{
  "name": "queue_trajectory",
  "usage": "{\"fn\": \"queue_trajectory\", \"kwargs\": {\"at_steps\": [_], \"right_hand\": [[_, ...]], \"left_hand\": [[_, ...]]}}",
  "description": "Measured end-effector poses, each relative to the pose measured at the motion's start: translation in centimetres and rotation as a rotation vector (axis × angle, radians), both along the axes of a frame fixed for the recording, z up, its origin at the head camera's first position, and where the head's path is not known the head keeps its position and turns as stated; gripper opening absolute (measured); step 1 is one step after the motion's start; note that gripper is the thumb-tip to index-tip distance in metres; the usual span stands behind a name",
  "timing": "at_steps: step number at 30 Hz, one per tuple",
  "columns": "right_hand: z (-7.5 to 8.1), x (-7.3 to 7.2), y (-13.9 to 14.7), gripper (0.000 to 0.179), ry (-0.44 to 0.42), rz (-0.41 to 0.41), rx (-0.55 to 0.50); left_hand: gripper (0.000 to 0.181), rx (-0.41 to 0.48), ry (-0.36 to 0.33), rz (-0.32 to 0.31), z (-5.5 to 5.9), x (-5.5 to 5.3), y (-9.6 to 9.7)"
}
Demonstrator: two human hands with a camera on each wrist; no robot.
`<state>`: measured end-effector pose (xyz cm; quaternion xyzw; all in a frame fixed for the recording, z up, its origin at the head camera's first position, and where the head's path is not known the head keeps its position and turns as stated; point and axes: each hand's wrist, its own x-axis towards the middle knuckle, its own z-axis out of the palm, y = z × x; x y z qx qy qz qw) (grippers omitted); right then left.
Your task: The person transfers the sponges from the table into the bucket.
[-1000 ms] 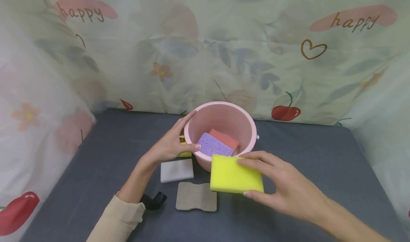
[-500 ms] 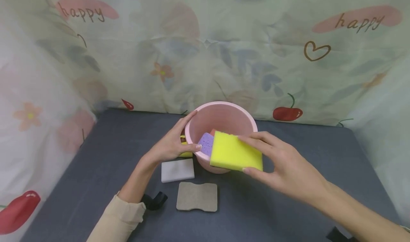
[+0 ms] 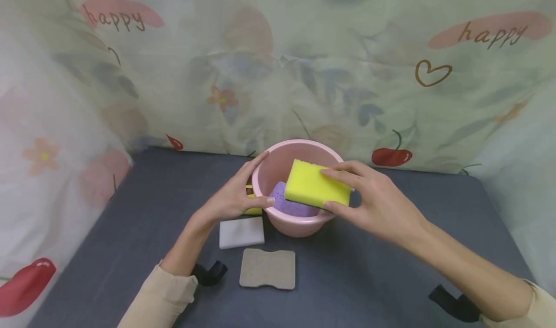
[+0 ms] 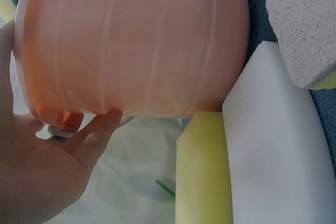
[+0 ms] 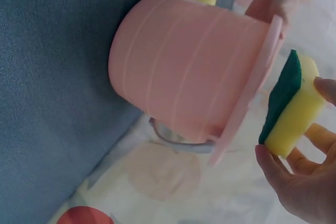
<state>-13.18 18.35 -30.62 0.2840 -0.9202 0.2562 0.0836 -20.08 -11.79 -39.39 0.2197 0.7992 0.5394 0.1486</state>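
My left hand holds the rim of a pink bucket, thumb over the near left edge and fingers along the outside. In the left wrist view, fingertips of that hand touch the bucket's wall. Between thumb and fingers, my right hand pinches a yellow scouring sponge, tilted over the bucket's mouth. Its dark green scouring side faces the bucket in the right wrist view. Inside the bucket lies a purple sponge, partly covered from sight by the yellow one.
Left of the bucket is a yellow piece, mostly hidden. A white block lies in front of it. Nearer still is a grey-beige sponge with notched sides. Behind the dark table hangs a patterned curtain.
My right hand has carried the yellow scouring sponge up and away from me, from the bucket's near side to above its opening. The red sponge inside is now hidden. My left hand stays put.
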Motion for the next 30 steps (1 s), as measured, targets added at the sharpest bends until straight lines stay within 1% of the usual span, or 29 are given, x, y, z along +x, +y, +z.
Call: {"fn": "queue_trajectory", "kwargs": {"at_steps": [7,13,20,30], "right_hand": [[-1.2,-1.8,-0.5,0.056,-0.073,-0.072,-0.001],[-2.1,-3.0,-1.3,0.056,-0.109,-0.081,-0.03],[-2.4,-3.8,-2.1,0.057,-0.109,-0.117,-0.022],[-2.4,-4.2,-3.1,0.055,-0.111,-0.198,0.015]], "left_hand": [[0.101,0.02,-0.007,-0.003,-0.1,0.1,-0.1],[0.101,0.017,-0.008,-0.006,-0.2,0.2,-0.3],[0.101,0.018,-0.007,-0.005,-0.2,0.3,-0.5],[0.101,0.029,0.003,-0.023,-0.2,0.2,-0.4]]}}
